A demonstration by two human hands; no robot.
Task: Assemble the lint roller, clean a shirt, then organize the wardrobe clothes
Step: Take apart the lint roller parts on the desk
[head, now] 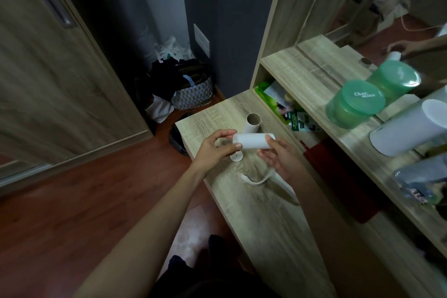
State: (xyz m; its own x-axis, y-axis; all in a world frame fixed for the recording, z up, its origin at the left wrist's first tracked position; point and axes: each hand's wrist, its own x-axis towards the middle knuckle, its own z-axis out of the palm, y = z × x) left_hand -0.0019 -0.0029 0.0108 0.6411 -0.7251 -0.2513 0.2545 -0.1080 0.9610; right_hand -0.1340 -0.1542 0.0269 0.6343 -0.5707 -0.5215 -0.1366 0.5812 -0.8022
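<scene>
A white lint roll (251, 141) is held level above the wooden dresser top (266, 213). My left hand (216, 150) pinches its left end with thumb and fingers. My right hand (280, 157) holds its right end, palm up. Behind the roll stands an empty brown cardboard core (253, 122). Just below my left hand, a small white round part (236, 157) rests on the wood. The white lint roller handle (268, 180), with a curved neck, lies on the dresser under my right wrist, partly hidden.
A shelf on the right carries a green lidded jar (354, 106) and a white cylinder (406, 130), with a mirror behind. The wardrobe door (48, 80) is at left. A patterned basket of dark clothes (193, 89) sits on the red-brown floor in the corner.
</scene>
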